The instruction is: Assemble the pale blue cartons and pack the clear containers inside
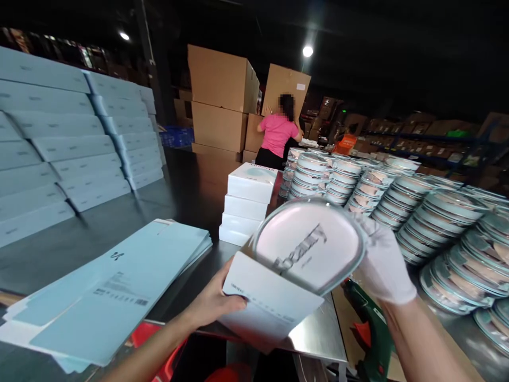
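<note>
My bare left hand (212,302) grips the left side of a small white carton (270,302), its thumb on the printed face. The carton is tilted, its mouth facing up. My right hand (385,260), in a white glove, is closed on the right rim of a round, pale container (310,244) with dark lettering on its face. The container's lower part is inside the carton mouth or behind its front wall; I cannot tell how deep it sits. Flat light-blue cartons (131,281) lie in a pile to the left of my left hand. A green glue gun (371,323) lies below my right hand.
Several closed white boxes (250,196) form a stack ahead. Many stacked round containers (441,223) fill the right side. White-blue boxes (59,132) stand piled at left. A person in pink (276,130) handles a large cardboard box (284,87) beyond; another person in orange (347,142) is farther back.
</note>
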A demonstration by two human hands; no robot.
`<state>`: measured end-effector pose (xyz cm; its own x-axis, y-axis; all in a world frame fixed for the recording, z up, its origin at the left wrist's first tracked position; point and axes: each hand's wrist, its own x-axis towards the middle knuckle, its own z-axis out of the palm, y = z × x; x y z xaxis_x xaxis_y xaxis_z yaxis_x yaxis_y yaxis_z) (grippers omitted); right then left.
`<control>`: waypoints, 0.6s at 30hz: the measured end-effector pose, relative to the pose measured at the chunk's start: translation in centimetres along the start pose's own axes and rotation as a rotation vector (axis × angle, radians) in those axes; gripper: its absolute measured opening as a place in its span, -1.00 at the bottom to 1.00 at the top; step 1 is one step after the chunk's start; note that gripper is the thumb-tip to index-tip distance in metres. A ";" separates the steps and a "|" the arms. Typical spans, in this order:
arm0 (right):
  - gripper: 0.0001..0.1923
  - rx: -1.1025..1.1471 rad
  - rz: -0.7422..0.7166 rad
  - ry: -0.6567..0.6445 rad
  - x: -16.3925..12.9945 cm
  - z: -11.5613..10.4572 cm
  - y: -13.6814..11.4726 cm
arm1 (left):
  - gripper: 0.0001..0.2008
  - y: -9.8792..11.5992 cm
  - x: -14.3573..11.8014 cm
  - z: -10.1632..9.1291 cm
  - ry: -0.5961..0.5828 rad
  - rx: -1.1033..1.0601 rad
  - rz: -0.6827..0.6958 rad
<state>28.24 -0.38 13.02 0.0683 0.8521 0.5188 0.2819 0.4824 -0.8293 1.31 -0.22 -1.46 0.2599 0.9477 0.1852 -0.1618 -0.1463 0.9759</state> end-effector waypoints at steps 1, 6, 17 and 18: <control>-0.64 -0.031 -0.031 -0.066 -1.1 0.6 -0.1 | -0.43 -0.5 -0.3 0.0 0.027 0.003 -0.009; -0.63 -0.104 -0.105 0.108 -7.9 3.0 3.2 | -0.42 -2.8 -2.4 -0.4 0.145 0.046 -0.020; -0.46 -0.085 0.085 0.145 -13.2 10.5 7.7 | -0.54 -2.3 -3.0 0.4 0.334 0.232 0.274; -0.42 -0.071 0.124 0.152 -13.2 10.8 7.4 | -0.61 -2.2 -2.9 0.6 0.398 0.221 0.282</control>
<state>19.11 -5.83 -2.17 0.2487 0.8609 0.4439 0.3285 0.3561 -0.8748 1.44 -2.86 -4.08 -0.1530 0.8910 0.4275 0.0418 -0.4264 0.9036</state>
